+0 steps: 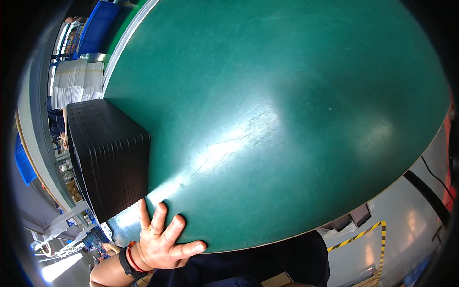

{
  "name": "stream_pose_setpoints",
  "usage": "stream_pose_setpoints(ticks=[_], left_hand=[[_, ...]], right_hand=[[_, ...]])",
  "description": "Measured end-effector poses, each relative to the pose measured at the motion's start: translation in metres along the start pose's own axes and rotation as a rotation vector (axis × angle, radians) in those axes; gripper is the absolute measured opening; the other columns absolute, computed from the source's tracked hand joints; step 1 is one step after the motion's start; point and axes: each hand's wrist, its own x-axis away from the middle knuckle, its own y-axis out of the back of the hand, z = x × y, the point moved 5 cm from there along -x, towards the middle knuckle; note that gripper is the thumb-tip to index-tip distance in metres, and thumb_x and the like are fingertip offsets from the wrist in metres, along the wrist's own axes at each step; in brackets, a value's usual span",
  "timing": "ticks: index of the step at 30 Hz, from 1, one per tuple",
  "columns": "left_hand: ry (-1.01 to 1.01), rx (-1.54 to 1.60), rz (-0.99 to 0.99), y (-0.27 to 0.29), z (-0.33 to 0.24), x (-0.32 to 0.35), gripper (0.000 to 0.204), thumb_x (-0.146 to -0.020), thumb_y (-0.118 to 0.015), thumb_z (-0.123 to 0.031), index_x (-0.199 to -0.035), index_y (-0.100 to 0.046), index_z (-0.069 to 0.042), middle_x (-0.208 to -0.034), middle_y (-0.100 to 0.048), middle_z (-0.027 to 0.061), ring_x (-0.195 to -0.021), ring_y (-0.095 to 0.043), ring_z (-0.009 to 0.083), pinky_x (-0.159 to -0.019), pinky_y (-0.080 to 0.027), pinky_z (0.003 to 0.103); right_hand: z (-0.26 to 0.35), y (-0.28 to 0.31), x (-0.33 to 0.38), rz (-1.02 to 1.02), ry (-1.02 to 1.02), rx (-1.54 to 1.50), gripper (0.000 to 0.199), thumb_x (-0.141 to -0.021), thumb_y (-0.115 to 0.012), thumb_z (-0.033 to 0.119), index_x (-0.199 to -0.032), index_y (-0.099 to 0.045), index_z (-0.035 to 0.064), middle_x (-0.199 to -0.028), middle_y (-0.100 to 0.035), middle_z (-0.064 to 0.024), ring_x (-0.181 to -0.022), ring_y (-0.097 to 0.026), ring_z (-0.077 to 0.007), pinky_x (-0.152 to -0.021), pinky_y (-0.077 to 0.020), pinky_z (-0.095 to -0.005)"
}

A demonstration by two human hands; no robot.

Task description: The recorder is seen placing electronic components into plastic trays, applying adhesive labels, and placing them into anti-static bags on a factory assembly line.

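Observation:
My left hand (162,239) lies palm down at the near edge of the green tabletop (296,158). Its fingers are spread and hold nothing. A dark band and a red cord circle the wrist. Just beyond the fingertips stands a black ribbed plastic crate (112,158) at the table's left side. The little finger reaches close to the crate's near lower corner; whether it touches, I cannot tell. My right hand does not show.
A stack of white sheets (79,81) and a blue bin (98,26) are past the table's left edge. Yellow-black tape (356,235) marks the floor at the lower right, near dark flat items (359,215). A brown cardboard piece (277,280) shows below the table.

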Motion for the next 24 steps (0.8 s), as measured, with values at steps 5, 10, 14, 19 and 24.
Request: stream_pose_setpoints(ticks=[5, 10, 14, 19, 24], left_hand=[[-0.075, -0.044, 0.048, 0.000, -0.001, -0.001, 0.087, -0.066, -0.058, -0.023, -0.142, -0.019, -0.039, -0.148, -0.011, 0.0224, -0.133, -0.013, 0.0504, -0.097, -0.009, 0.072], [-0.030, -0.033, 0.021, -0.002, 0.001, -0.002, 0.073, -0.072, -0.059, -0.029, -0.137, -0.029, -0.043, -0.146, -0.019, 0.0155, -0.133, -0.017, 0.0465, -0.100, -0.009, 0.069], [-0.006, 0.000, -0.013, 0.004, 0.000, -0.006, 0.060, -0.076, -0.063, -0.033, -0.131, -0.041, -0.043, -0.142, -0.032, 0.0098, -0.132, -0.024, 0.0416, -0.103, -0.008, 0.065], [-0.083, 0.007, 0.017, 0.008, -0.002, -0.019, 0.079, -0.058, -0.067, -0.017, -0.132, -0.043, -0.028, -0.138, -0.033, 0.0239, -0.132, -0.021, 0.0478, -0.102, -0.005, 0.068], [-0.083, 0.043, -0.009, 0.008, -0.009, -0.058, 0.078, -0.060, -0.066, -0.015, -0.134, -0.042, -0.024, -0.143, -0.028, 0.0177, -0.134, -0.022, 0.0399, -0.101, -0.010, 0.067]], right_hand=[[0.000, 0.010, 0.008, -0.027, 0.082, 0.016, 0.055, -0.060, -0.072, 0.030, -0.102, -0.058, -0.0029, -0.100, -0.060, -0.0234, -0.098, -0.056, -0.0403, -0.087, -0.0446, -0.0422], [-0.005, 0.027, 0.019, -0.069, 0.154, 0.033, 0.056, -0.060, -0.073, 0.030, -0.102, -0.057, -0.0031, -0.099, -0.060, -0.0232, -0.097, -0.056, -0.0405, -0.086, -0.0447, -0.0426], [-0.008, 0.055, 0.043, -0.113, 0.208, 0.042, 0.057, -0.059, -0.073, 0.030, -0.102, -0.057, -0.0032, -0.098, -0.060, -0.0230, -0.096, -0.056, -0.0406, -0.085, -0.0449, -0.0429], [0.048, 0.114, 0.075, -0.187, 0.349, 0.029, 0.057, -0.058, -0.073, 0.030, -0.102, -0.056, -0.0033, -0.097, -0.060, -0.0228, -0.095, -0.056, -0.0409, -0.085, -0.0450, -0.0433], [0.115, 0.240, 0.117, -0.090, 0.405, -0.426, 0.074, -0.048, -0.079, 0.026, -0.107, -0.048, -0.0063, -0.103, -0.054, -0.0255, -0.097, -0.052, -0.0398, -0.087, -0.0425, -0.0411]])
